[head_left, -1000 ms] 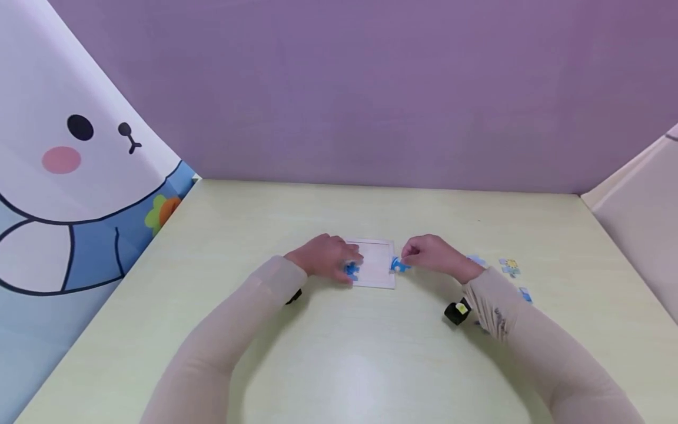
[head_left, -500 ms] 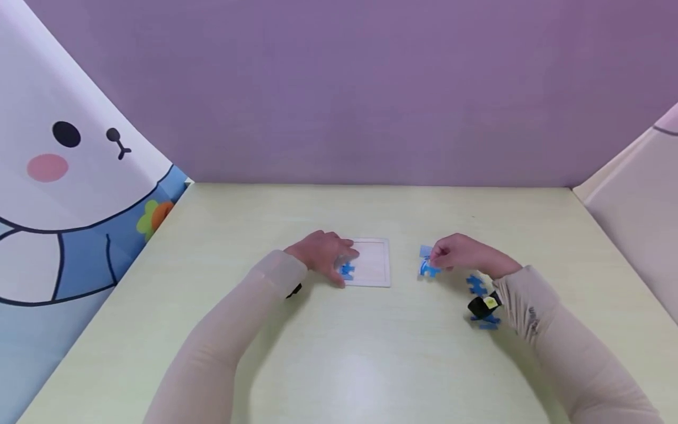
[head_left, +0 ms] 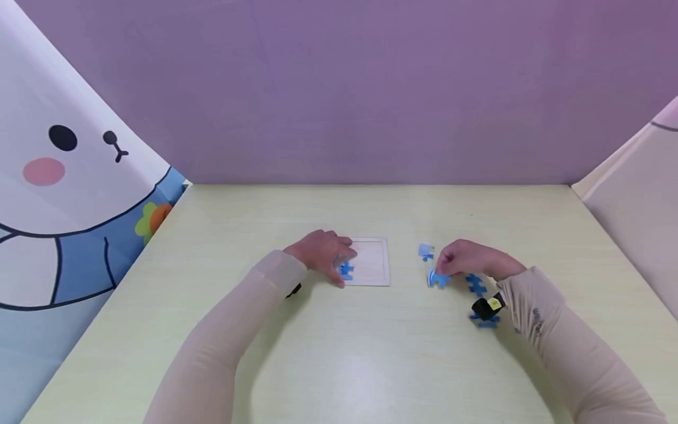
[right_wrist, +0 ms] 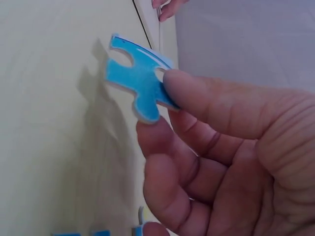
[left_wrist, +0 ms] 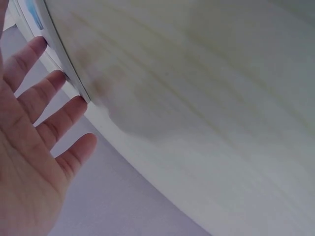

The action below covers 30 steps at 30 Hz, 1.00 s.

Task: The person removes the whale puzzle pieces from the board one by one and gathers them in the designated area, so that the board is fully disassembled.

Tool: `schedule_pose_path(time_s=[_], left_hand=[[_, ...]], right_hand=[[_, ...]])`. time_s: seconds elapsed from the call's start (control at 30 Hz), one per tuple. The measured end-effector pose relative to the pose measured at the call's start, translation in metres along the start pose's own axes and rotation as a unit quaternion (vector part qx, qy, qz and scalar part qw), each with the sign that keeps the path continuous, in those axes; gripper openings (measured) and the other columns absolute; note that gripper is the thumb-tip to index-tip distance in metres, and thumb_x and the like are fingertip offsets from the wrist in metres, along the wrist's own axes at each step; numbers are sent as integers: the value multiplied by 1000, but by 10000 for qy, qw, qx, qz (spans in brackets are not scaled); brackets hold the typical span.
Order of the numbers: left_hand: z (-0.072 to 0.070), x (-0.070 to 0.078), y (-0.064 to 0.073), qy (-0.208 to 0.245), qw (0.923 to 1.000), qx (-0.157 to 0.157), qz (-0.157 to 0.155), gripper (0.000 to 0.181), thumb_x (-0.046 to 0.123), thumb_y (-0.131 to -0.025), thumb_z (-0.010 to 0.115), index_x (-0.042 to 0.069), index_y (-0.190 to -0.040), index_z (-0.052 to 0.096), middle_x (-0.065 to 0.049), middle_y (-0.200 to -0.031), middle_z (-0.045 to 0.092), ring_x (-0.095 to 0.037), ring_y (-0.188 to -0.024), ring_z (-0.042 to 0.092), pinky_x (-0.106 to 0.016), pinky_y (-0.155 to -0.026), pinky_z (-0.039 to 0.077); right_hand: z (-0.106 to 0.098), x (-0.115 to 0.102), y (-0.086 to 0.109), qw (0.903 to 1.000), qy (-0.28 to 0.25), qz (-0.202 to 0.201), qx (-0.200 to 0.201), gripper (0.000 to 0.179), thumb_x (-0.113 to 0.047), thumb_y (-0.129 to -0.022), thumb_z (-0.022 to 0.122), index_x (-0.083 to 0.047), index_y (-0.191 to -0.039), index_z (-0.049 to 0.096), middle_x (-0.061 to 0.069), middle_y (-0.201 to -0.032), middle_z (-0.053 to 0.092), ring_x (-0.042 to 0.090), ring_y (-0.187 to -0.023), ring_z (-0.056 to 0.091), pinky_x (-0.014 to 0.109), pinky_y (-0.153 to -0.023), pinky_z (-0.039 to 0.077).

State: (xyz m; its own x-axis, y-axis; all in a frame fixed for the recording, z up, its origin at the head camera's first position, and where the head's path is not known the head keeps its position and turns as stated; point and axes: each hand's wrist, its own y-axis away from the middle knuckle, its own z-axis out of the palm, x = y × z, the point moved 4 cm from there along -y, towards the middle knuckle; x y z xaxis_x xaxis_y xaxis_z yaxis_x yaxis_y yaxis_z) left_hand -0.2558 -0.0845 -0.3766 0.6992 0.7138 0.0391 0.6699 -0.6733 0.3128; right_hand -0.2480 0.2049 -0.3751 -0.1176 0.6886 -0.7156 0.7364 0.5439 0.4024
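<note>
A square white puzzle tray [head_left: 386, 259] lies mid-table in the head view, and one blue jigsaw piece [head_left: 346, 271] sits at its near left corner. My left hand [head_left: 323, 253] lies over the tray's left side with spread fingers; the left wrist view shows fingertips [left_wrist: 78, 104] at the tray's edge. To the right of the tray, my right hand [head_left: 471, 259] pinches a blue jigsaw piece [right_wrist: 140, 73] with a white arc along one edge between thumb and fingers. In the right wrist view, that piece is held up over the table, its shadow beside it.
A pale blue jigsaw piece [head_left: 426, 249] lies just beyond the right hand. Nearer me are more blue jigsaw pieces [head_left: 475, 285], partly hidden under the black wrist camera [head_left: 484, 308]. A purple wall [head_left: 371, 94] closes off the table's far edge.
The right hand has carried the blue jigsaw piece from the tray's right edge rightward, then slightly toward me. The left hand stays on the tray. The head view has shifted slightly.
</note>
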Motion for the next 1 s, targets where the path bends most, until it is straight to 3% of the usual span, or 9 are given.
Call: schedule_pose_path(time_s=[0.3,0.67,1.0], left_hand=[[1,0,3,88,9998,-79,-156,73,53,-78,72,21,-141,51,-4,-149,41,-28,-130,42,-46,-102,34],[8,0,0,56,9998,-197,-78,74,55,-80,69,22,-143,48,-2,-151,38,-26,-135,38,-48,-105,32],[4,-4,6,48,9997,-174,-136,75,54,-81,69,22,-145,45,-3,-152,36,-27,-134,37,-48,-105,32]], right_hand=[[5,2,-4,10000,-65,-56,-24,11,-11,-91,62,-3,-83,64,-3,-62,45,14,-59,44,30,-64,40],[7,2,0,9997,218,15,-95,12,-11,-92,61,-5,-82,63,-2,-61,45,14,-59,45,31,-65,40],[4,-1,-8,9993,324,-115,-176,15,-9,-93,60,-5,-78,61,-3,-60,44,14,-58,44,31,-67,40]])
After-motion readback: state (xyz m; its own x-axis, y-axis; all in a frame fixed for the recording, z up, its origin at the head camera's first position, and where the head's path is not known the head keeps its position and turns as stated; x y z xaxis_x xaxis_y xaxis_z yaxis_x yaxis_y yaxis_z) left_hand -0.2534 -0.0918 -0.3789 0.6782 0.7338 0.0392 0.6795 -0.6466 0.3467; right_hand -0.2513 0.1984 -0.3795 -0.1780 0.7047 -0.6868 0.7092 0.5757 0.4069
